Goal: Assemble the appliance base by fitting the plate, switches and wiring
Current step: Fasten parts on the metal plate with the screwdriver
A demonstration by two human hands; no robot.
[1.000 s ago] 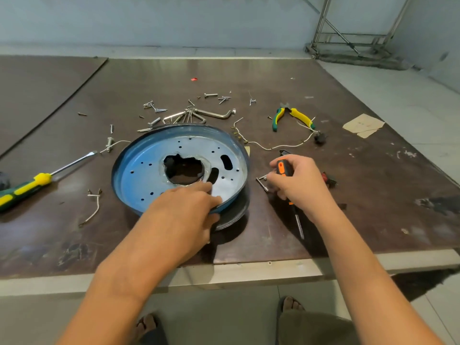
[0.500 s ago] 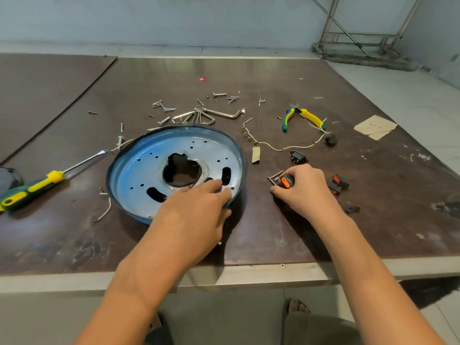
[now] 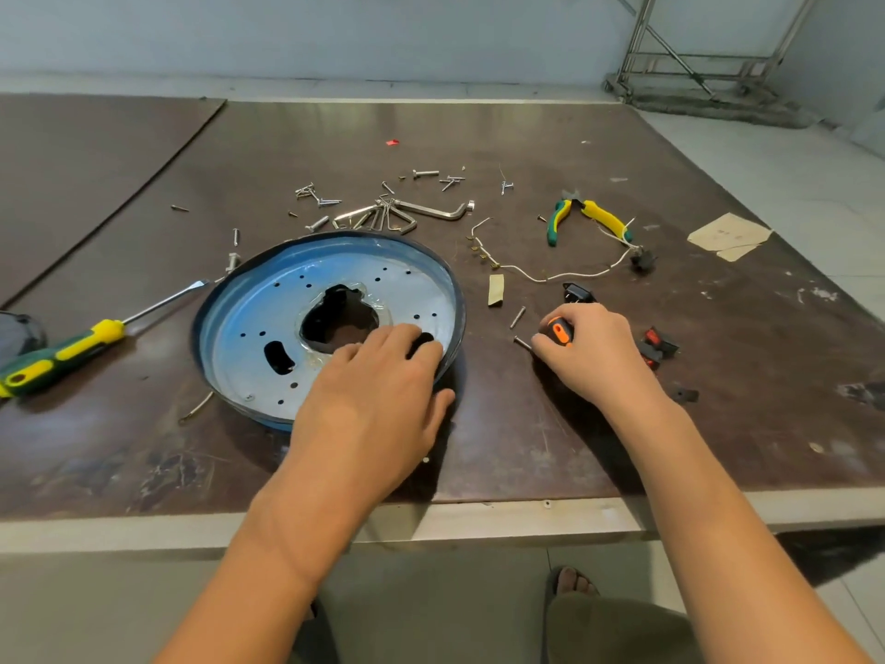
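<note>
— Down flat goes the base; a second ago it sat tipped up. What are the fingers doing?
— Left fingers lie close together, fairly straight, on the base floor at its 4 o'clock, over a slot. The thumb sits outside the rim at 5; whether it presses the wall, I cannot tell. So the left hand straddles the rim.
— And the other?
— Right hand, at 3 o'clock of the base, is curled round the driver, tip hidden. A screw lies just beside it, at 9.
— Risks?
— Three, I'd judge. Cut edges of the slot could nick those fingers if the base slides. The fist could knock the screw rolling. And the switches, at 3 o'clock of the right hand, and the wire, at 12, could be swept aside by a careless forearm.
</note>
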